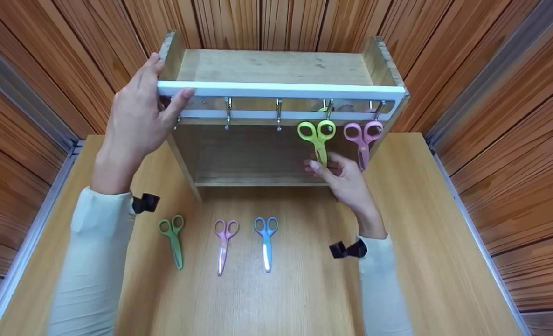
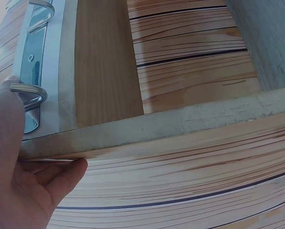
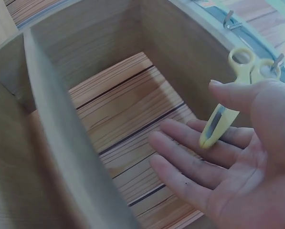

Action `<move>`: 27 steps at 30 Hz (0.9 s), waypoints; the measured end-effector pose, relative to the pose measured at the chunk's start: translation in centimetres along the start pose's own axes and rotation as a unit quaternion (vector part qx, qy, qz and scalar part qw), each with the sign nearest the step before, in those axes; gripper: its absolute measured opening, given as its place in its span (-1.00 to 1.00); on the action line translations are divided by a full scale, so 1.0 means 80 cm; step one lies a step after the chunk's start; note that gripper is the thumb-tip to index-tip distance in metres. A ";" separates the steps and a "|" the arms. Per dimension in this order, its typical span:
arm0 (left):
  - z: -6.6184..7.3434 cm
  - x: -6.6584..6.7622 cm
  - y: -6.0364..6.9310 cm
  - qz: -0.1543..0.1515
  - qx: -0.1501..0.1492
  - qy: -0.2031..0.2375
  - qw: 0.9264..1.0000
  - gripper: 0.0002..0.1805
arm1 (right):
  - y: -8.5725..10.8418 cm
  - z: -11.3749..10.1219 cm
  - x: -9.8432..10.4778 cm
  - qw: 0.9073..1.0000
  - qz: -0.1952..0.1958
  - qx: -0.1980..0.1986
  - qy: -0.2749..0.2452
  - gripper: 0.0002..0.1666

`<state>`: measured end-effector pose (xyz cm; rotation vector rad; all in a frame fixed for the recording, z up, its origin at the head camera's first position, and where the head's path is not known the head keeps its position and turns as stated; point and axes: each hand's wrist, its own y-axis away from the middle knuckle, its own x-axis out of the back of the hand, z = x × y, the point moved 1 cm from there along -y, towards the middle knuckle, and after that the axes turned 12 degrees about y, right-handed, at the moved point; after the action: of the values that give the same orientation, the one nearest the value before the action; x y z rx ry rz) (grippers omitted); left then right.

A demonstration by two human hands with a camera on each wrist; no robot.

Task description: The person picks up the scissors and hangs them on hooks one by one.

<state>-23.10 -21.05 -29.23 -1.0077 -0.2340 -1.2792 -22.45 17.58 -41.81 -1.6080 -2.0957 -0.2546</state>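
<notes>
My left hand grips the left end of a wooden shelf, thumb over the white hook rail and fingers behind the side panel. Yellow-green scissors hang by a handle loop from a metal hook. My right hand is just below them, fingers loosely extended behind the blades and thumb in front; in the right wrist view the blade tip lies over the fingers, not pinched. Pink scissors hang from the rightmost hook.
Green scissors, pink scissors and blue scissors lie in a row on the wooden table, before the shelf. More hooks line the rail. Wood-plank walls enclose the sides and back.
</notes>
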 end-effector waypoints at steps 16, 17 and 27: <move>0.002 -0.001 -0.001 0.001 -0.005 -0.003 1.000 -0.11 | 0.036 0.050 -0.051 0.996 -0.025 -0.080 -0.020 -0.49; 0.001 -0.001 -0.001 0.000 -0.004 -0.002 1.000 -0.11 | 0.037 0.052 -0.057 0.996 -0.029 -0.080 -0.015 -0.49; 0.000 0.000 0.000 0.000 0.002 0.003 1.000 -0.12 | 0.060 0.063 -0.109 0.990 -0.084 -0.082 0.074 -0.42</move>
<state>-23.09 -21.06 -29.28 -0.9995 -0.2312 -1.2812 -17.54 13.67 -51.04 -1.4518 -2.1433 -0.5986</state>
